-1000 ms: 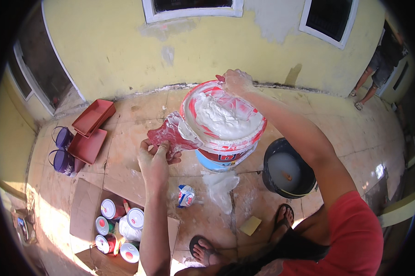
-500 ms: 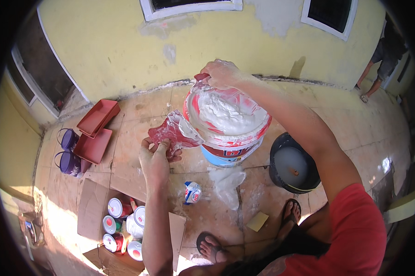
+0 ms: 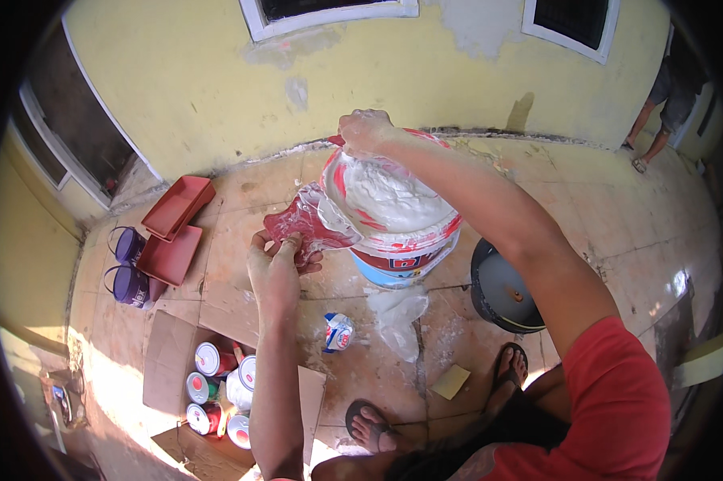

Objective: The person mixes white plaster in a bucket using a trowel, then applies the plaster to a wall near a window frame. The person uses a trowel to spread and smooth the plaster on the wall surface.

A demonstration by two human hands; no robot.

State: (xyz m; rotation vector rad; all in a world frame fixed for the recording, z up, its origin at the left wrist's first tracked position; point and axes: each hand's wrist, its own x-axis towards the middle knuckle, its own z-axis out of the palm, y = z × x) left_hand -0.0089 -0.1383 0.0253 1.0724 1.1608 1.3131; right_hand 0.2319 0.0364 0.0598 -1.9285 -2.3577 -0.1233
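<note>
A large bucket (image 3: 392, 278) of thick white putty (image 3: 393, 196) stands on the tiles before me, its rim smeared with white. Left of it, my left hand (image 3: 275, 268) pinches a red plastic putty spreader (image 3: 301, 227) between thumb and fingers. White paste coats the spreader, and its broad edge lies at the bucket's left rim. My right hand (image 3: 365, 132) is closed above the far left of the rim. A small red piece (image 3: 336, 140), apparently another spreader, sticks out from that fist; the rest of it is hidden.
A black bucket (image 3: 483, 303) of greyish water stands at right. Red trays (image 3: 169, 256) and purple pails (image 3: 129, 284) sit left. A cardboard box (image 3: 165, 349) holds several cans. A blue-white packet (image 3: 339, 331) and a yellowish pad (image 3: 451, 381) lie nearby. Another person (image 3: 666, 92) stands far right.
My right hand has shifted slightly left and away from the bucket's rim with the red piece. The left hand keeps its hold on the spreader, nearly still; the view has shifted a little.
</note>
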